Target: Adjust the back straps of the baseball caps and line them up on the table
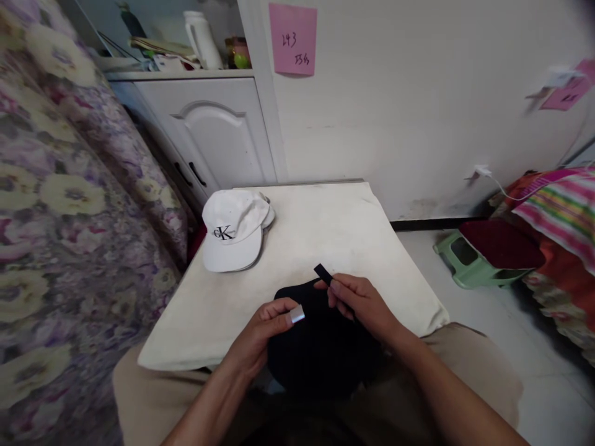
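Observation:
A black cap rests at the near edge of the table, partly over my lap, and its dark folds are hard to make out. Between the thumb and fingers of my left hand is a small silver metal buckle, at the cap's left side. My right hand pinches a narrow black strap, whose free end sticks up past the fingertips. Strap and buckle are apart. Farther back on the left sits a white cap with black letters, its brim toward me.
The small table has a cream cover. A flowered curtain hangs at the left, beside a white cabinet. On the floor to the right stands a green stool with a dark red top, near a striped cloth.

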A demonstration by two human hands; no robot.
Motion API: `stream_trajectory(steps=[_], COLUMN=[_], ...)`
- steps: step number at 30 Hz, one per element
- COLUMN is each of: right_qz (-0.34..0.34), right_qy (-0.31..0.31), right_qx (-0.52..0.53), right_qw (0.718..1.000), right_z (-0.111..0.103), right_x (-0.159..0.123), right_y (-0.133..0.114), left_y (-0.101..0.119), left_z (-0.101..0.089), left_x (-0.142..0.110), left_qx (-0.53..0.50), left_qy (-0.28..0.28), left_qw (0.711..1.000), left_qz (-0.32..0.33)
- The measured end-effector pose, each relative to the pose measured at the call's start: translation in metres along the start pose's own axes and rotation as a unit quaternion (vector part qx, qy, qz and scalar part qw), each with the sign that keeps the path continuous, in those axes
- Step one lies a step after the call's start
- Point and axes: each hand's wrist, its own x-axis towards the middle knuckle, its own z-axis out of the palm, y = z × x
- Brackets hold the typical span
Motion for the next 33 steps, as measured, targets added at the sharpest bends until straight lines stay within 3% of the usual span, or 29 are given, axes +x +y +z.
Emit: stream_trajectory(steps=[6, 10, 13, 21, 33], right_qz=[-0.046, -0.078, -0.068, -0.108, -0.110], right_qy=[0.045, -0.023, -0.066, -0.097, -0.092], right_qx=[-0.073, -0.086, -0.102, -0.225, -0.240], right_qw=[0.995, 0.993, 0.990, 0.963, 0.960], right_z=[-0.006, -0.013, -0.010, 0.017, 0.015], right_x=[0.005, -0.003, -0.010, -0.009, -0.006], right_y=[-0.026, -0.067, -0.084, -0.066, -0.063], left_y=[0.012, 0.026, 0.026, 0.016, 0.015], left_z=[0.003, 0.012, 0.016, 0.012, 0.008], left_x=[-0.003, -0.007, -0.010, -0.014, -0.009], left_qx=[0.031, 0.097, 0.133, 0.152, 0.157], left_qy=[0.020, 0.042, 0.045, 0.012, 0.021], left_qw=[0.998, 0.980, 0.969, 0.973, 0.974], left_qz=[0.045, 0.167, 0.202, 0.173, 0.165])
